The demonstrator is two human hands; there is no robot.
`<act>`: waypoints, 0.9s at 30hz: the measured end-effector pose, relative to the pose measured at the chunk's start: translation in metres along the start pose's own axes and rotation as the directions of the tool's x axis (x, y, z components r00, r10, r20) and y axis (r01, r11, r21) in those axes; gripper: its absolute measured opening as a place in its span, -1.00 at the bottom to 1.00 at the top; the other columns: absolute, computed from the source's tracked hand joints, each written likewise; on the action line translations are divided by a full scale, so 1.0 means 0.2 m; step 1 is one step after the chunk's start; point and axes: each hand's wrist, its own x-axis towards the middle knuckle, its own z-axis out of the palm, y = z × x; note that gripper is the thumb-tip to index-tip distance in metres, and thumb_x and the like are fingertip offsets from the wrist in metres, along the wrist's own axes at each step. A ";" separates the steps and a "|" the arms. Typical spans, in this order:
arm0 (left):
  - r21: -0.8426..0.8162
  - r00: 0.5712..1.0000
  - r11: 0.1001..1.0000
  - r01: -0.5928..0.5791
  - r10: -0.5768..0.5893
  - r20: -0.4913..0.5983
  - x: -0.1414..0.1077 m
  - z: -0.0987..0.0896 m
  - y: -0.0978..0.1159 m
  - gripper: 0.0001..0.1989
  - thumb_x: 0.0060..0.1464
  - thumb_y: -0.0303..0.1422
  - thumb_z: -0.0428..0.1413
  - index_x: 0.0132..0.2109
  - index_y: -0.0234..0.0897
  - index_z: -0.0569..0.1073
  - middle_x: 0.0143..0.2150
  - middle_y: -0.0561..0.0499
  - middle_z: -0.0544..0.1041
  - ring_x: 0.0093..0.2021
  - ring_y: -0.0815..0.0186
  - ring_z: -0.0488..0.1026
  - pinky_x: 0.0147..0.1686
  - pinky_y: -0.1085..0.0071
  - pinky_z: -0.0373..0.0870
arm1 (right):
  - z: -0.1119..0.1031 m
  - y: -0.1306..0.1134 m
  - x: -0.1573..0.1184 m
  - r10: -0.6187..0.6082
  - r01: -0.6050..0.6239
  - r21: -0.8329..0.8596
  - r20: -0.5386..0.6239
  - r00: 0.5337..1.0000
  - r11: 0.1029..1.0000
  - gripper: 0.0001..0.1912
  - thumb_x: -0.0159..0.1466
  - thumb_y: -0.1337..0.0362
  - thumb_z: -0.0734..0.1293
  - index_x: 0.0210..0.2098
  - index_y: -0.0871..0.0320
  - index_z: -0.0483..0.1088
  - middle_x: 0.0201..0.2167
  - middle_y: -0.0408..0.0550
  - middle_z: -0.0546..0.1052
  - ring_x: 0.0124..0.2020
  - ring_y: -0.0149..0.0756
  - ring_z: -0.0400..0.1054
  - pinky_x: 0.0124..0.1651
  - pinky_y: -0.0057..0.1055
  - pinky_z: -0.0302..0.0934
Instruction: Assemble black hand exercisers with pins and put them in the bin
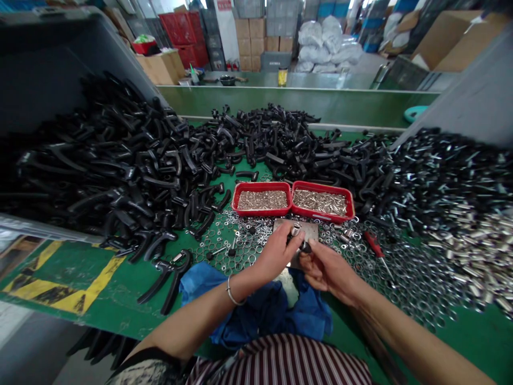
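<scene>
"How many hands are working here?"

"Two: the left hand (276, 252) and the right hand (331, 271) are pinching one small metal fitting (295, 230) above one steel plate (308, 229)."

"What else is sitting close by?"

"Two red trays (260, 185) are sitting side by side, and one red-handled screwdriver (372, 245) is lying alongside."

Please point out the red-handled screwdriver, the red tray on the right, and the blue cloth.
Red-handled screwdriver (372, 244): head view, on the red handle.
Red tray on the right (320, 214): head view, on the front rim.
Blue cloth (256, 321): head view, on a fold at the table's near edge.
</scene>
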 end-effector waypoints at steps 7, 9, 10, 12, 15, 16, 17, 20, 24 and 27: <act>-0.018 0.991 0.999 -0.046 0.048 0.127 0.00 -0.03 -0.08 -0.74 0.31 -0.16 -0.03 -0.22 -0.25 0.35 -0.29 0.01 0.43 -0.28 0.29 0.36 -0.19 0.35 0.28 | -0.04 0.03 0.01 0.160 -0.096 -0.393 0.132 0.978 0.914 -0.36 0.40 -0.21 -0.16 -0.38 0.11 0.24 -0.71 -0.22 0.33 -0.81 -0.47 0.01 -0.74 -0.49 -0.05; -0.045 0.993 0.999 0.027 -0.021 0.115 -0.01 -0.02 -0.11 -0.74 0.31 -0.15 -0.03 -0.24 -0.25 0.34 -0.32 0.04 0.41 -0.31 0.30 0.34 -0.23 0.37 0.27 | -0.06 0.01 0.02 0.065 -0.006 -0.624 0.073 0.995 0.781 -0.32 0.39 -0.22 -0.14 -0.36 0.13 0.30 -0.62 -0.09 0.43 -0.71 -0.38 0.21 -0.63 -0.43 0.11; -0.078 0.993 0.995 0.069 -0.061 0.098 -0.01 -0.02 -0.12 -0.74 0.31 -0.15 -0.04 -0.22 -0.25 0.34 -0.32 0.04 0.41 -0.30 0.30 0.35 -0.23 0.38 0.28 | -0.07 0.01 0.02 -0.073 0.066 -0.752 0.024 0.997 0.656 -0.37 0.37 -0.23 -0.05 -0.32 0.14 0.33 -0.50 0.01 0.50 -0.58 -0.31 0.34 -0.53 -0.39 0.20; -0.146 0.990 0.981 0.129 -0.121 0.066 -0.02 -0.01 -0.13 -0.74 0.33 -0.16 -0.07 -0.19 -0.25 0.35 -0.30 0.04 0.42 -0.27 0.30 0.37 -0.20 0.38 0.30 | -0.07 0.00 0.02 -0.353 0.139 -0.907 -0.011 0.936 0.396 -0.46 0.33 -0.22 0.13 -0.26 0.15 0.34 -0.29 0.13 0.53 -0.31 -0.17 0.44 -0.33 -0.31 0.29; -0.166 0.998 0.985 0.057 -0.052 0.031 -0.03 0.00 -0.12 -0.77 0.34 -0.19 -0.07 -0.16 -0.25 0.35 -0.23 0.01 0.42 -0.19 0.28 0.38 -0.09 0.35 0.31 | -0.07 0.01 0.02 -0.262 0.157 -0.839 0.018 0.965 0.520 -0.43 0.40 -0.17 -0.01 -0.32 0.15 0.33 -0.44 0.04 0.48 -0.46 -0.25 0.38 -0.41 -0.34 0.26; -0.158 1.000 0.987 -0.002 0.007 0.026 -0.04 0.00 -0.11 -0.78 0.35 -0.21 -0.08 -0.13 -0.25 0.34 -0.19 -0.01 0.42 -0.14 0.27 0.37 -0.04 0.33 0.30 | -0.07 0.02 0.02 -0.124 0.127 -0.742 0.059 0.991 0.658 -0.37 0.42 -0.16 -0.11 -0.32 0.15 0.32 -0.54 -0.03 0.45 -0.59 -0.32 0.29 -0.51 -0.38 0.21; -0.150 0.997 0.987 -0.063 0.067 0.025 -0.04 0.00 -0.10 -0.80 0.35 -0.23 -0.08 -0.11 -0.25 0.34 -0.15 -0.04 0.41 -0.09 0.26 0.37 0.01 0.32 0.29 | -0.06 0.03 0.02 -0.006 0.076 -0.633 0.113 0.994 0.770 -0.32 0.42 -0.15 -0.19 -0.31 0.15 0.32 -0.59 -0.09 0.42 -0.69 -0.38 0.20 -0.60 -0.42 0.14; -0.125 0.992 0.984 -0.124 0.126 0.015 -0.04 0.00 -0.09 -0.81 0.36 -0.25 -0.10 -0.10 -0.25 0.33 -0.11 -0.08 0.38 -0.04 0.24 0.34 0.06 0.28 0.28 | -0.06 0.05 0.03 0.001 0.052 -0.513 0.102 0.995 0.857 -0.43 0.38 -0.21 0.01 -0.26 0.14 0.31 -0.50 -0.09 0.47 -0.68 -0.45 0.18 -0.65 -0.49 0.03; -0.074 0.993 0.991 -0.115 0.113 -0.031 -0.06 0.01 -0.09 -0.80 0.36 -0.25 -0.12 -0.14 -0.24 0.31 -0.16 -0.08 0.38 -0.10 0.23 0.34 0.01 0.25 0.32 | -0.06 0.04 0.03 0.034 -0.013 -0.479 0.034 0.999 0.878 -0.46 0.34 -0.23 0.11 -0.33 0.13 0.28 -0.59 -0.15 0.42 -0.71 -0.47 0.13 -0.66 -0.51 -0.02; -0.007 0.975 0.976 -0.219 0.219 0.050 -0.07 0.01 -0.09 -0.82 0.34 -0.24 -0.07 -0.16 -0.24 0.31 -0.12 -0.10 0.38 -0.05 0.22 0.34 0.05 0.24 0.30 | -0.06 0.03 0.01 0.267 -0.166 -0.386 0.224 0.937 0.907 -0.25 0.37 -0.23 -0.22 -0.31 0.15 0.32 -0.64 -0.12 0.42 -0.80 -0.46 0.03 -0.72 -0.47 -0.10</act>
